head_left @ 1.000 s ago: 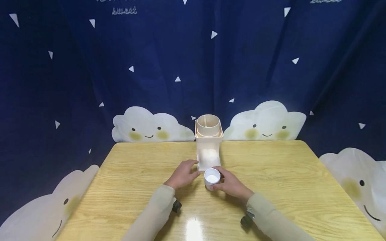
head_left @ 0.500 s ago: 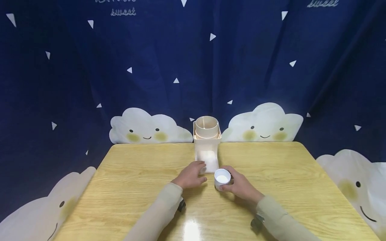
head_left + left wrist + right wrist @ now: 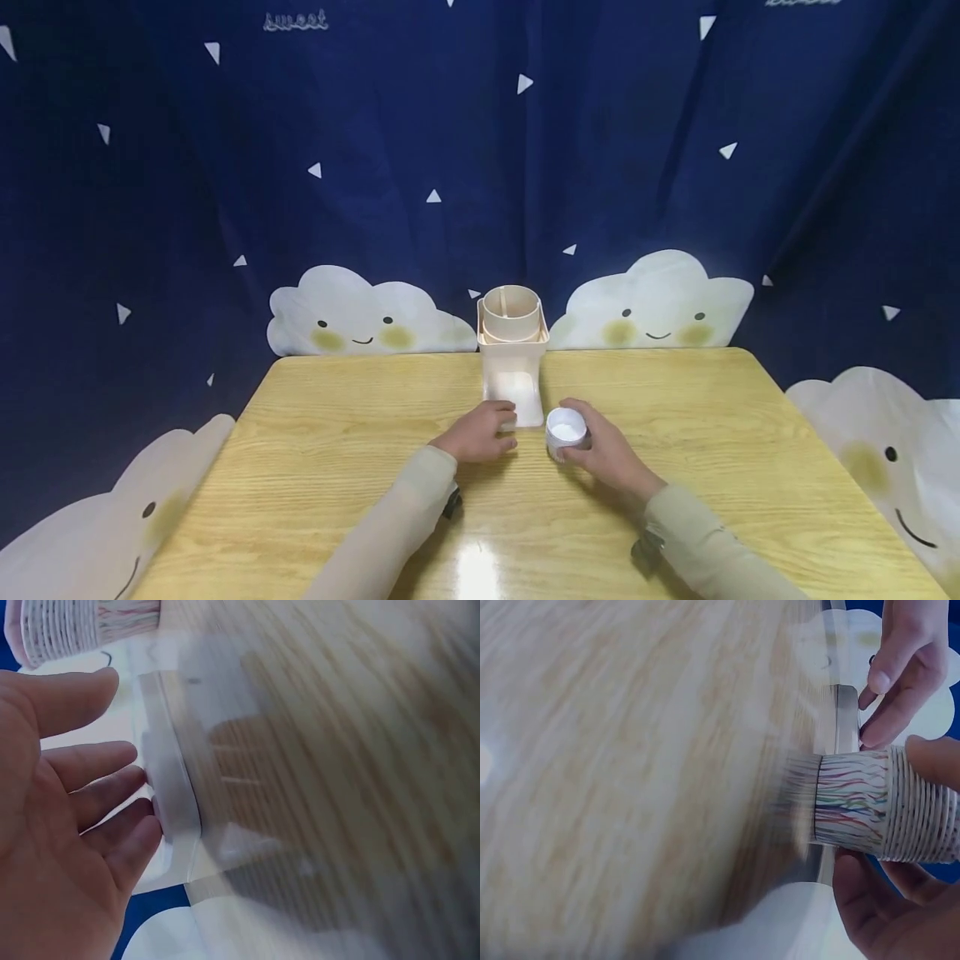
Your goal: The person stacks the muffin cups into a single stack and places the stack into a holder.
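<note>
My right hand grips a short stack of white paper cups, mouths up, right of the cream holder's foot. In the right wrist view the paper cups show closely nested rims above a band of coloured wavy lines. Thumb and fingers lie on opposite sides of them. A cream plastic holder with a round upright tube stands at the table's back edge. My left hand is at its flat foot, fingers loosely bent with nothing in them. In the left wrist view its fingertips lie against or very near the foot.
The wood-grain table reaches back to a dark blue curtain printed with white triangles and smiling clouds. A bright light reflection lies near the front. Dark wrist cameras hang under both sleeves.
My right hand has carried the paper cups to the right, from in front of the holder to beside its foot. My left hand has shifted right, over the foot's left front corner.
</note>
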Demonstrator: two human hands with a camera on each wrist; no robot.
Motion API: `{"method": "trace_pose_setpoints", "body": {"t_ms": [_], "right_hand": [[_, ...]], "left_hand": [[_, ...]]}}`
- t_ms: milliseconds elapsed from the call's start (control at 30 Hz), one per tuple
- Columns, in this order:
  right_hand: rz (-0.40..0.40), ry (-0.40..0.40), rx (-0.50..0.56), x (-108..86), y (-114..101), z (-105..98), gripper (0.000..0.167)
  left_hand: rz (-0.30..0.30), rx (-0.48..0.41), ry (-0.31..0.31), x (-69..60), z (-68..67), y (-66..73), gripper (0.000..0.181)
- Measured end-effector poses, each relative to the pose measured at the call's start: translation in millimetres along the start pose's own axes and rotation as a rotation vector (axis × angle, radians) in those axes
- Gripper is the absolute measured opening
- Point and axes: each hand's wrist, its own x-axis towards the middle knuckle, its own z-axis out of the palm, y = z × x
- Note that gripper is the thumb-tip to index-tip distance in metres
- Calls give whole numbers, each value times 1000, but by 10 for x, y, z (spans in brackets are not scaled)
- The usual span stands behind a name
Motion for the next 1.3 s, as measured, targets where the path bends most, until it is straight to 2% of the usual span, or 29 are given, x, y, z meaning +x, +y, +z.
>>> {"method": "trace_pose_setpoints", "body": {"t_ms": [100, 300, 667, 867, 1100, 1300], "right_hand": [[-12, 1, -4, 0, 7, 10, 72], [-5, 12, -25, 7, -9, 13, 72], [-7, 4, -52, 47, 6, 2, 70], [-8, -8, -17, 93, 16, -26, 71], [51, -47, 33, 157, -3, -209, 71], [8, -22, -34, 249, -61, -438, 68]], "left_hand": [[-2, 27, -1, -10, 5, -6, 39], [-15, 27, -1, -32, 28, -13, 49], [-10, 37, 2, -23, 85, -31, 46], [-11, 18, 5, -16, 76, -47, 47], [-33, 7, -18, -8, 47, -12, 47], [-10, 4, -9, -16, 53, -21, 36]]}}
